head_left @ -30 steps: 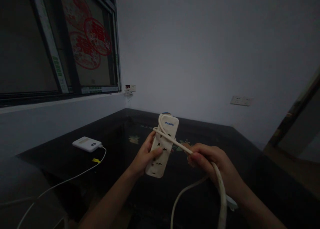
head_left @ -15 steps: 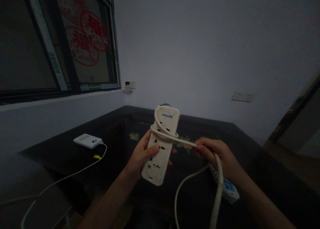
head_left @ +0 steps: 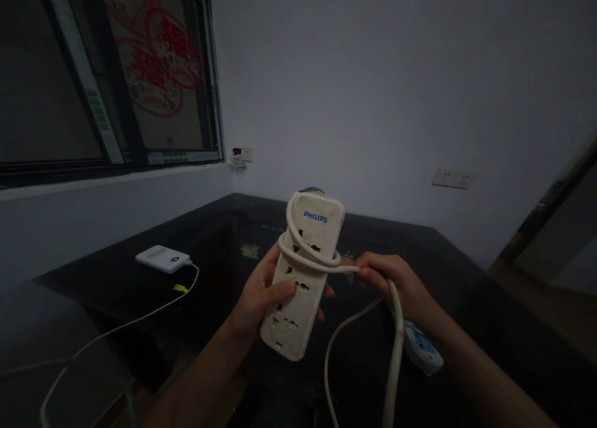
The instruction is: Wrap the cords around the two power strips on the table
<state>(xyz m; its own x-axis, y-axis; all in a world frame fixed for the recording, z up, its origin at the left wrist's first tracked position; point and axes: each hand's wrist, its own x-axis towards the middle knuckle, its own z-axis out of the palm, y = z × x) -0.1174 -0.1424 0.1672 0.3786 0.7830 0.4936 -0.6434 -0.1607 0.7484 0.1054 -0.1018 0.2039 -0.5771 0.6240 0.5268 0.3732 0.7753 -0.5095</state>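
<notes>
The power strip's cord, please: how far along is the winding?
One loop of the cord already circles the power strip. The left hand grips the strip while the right hand pulls the cord taut. A long slack length and the plug remain unwound.

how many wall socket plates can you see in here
2: one small cluster in the corner by the window frame, one double plate on the far wall at right. Others may be out of view.
</notes>
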